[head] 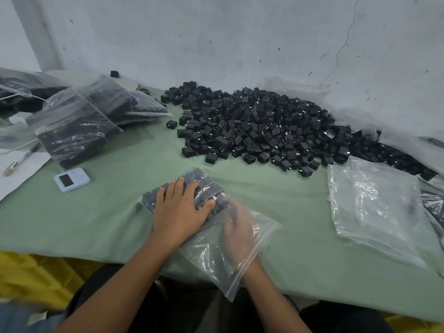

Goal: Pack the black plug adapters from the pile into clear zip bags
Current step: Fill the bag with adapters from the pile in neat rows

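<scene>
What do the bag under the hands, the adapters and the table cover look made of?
Bag: thin clear plastic film, glossy; creases glint and the right hand shows through. Adapters: likely hard black plastic, mostly matte; crisp boxy edges, faint highlights. Cover: probably cloth, pale green, matte, with soft folds.

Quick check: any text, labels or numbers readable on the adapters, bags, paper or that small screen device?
No text is readable.
The small white device: screen dark, no digits.
The black plug adapters: markings too small.
The paper: blurred, nothing legible.
The filled zip bags: no label visible.
</scene>
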Available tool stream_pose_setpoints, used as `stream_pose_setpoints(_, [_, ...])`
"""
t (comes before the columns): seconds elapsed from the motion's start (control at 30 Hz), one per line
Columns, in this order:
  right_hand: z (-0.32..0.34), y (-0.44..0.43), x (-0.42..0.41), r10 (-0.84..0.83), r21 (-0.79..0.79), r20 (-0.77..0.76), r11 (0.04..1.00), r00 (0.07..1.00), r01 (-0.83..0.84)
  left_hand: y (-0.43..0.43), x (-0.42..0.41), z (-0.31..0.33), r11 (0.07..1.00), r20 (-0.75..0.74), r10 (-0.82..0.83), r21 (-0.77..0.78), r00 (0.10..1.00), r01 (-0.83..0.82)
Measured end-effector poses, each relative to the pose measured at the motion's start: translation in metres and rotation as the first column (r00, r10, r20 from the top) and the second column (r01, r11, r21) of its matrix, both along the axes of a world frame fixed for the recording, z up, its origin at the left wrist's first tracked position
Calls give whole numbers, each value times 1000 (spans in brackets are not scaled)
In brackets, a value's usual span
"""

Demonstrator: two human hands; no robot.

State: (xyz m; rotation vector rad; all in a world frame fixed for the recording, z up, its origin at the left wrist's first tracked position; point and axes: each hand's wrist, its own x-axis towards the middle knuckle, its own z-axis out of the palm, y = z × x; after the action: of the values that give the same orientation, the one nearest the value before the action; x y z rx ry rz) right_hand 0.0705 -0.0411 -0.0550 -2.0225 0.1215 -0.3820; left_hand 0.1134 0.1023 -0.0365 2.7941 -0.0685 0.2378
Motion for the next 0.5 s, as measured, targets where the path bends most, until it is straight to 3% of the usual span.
stream_pose_setpoints(0.37, [-11,-12,1,63,-39,-11,997,998,-63,-1,-2,7,1000,-42,-11,5,999,11])
stream_pose_setpoints(0.5, [-8,-15,2,168,-62,-29,984,985,-170,-3,4,16,998,-136,-1,59,991,9])
